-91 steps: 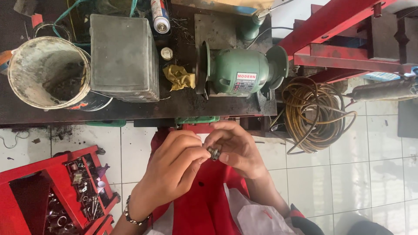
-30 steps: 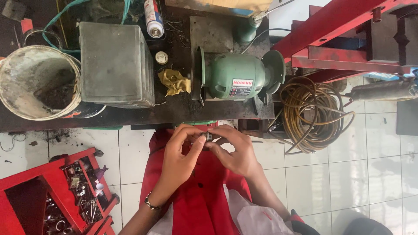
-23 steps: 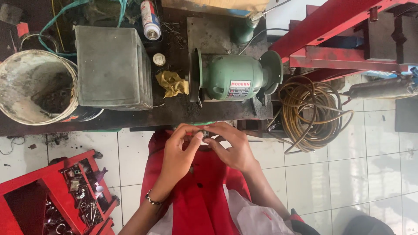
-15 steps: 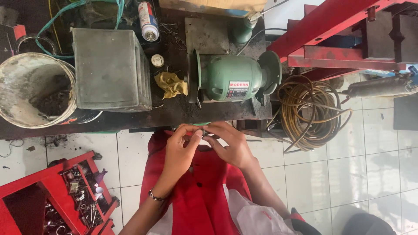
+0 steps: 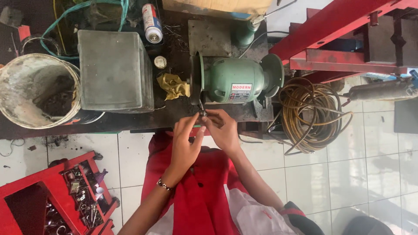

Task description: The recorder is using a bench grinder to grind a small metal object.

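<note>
Against the wheel of the one green bench grinder [image 5: 235, 80], at the surface's [image 5: 130, 122] front edge, sits a small dark metal part [image 5: 202, 112], too small to make out in detail. My left hand [image 5: 186, 141] and right hand [image 5: 223, 129] both pinch it, fingertips closed tight. Nearby stand one grey metal box [image 5: 115, 72], one dirty bucket [image 5: 37, 91] and one yellow rag [image 5: 174, 85].

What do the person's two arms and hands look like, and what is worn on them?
Both hands are bare, without gloves. The left hand has a thin beaded bracelet at the wrist and a bare forearm. The right hand has a bare forearm too; a dark cuff with a red band begins near the elbow.
</note>
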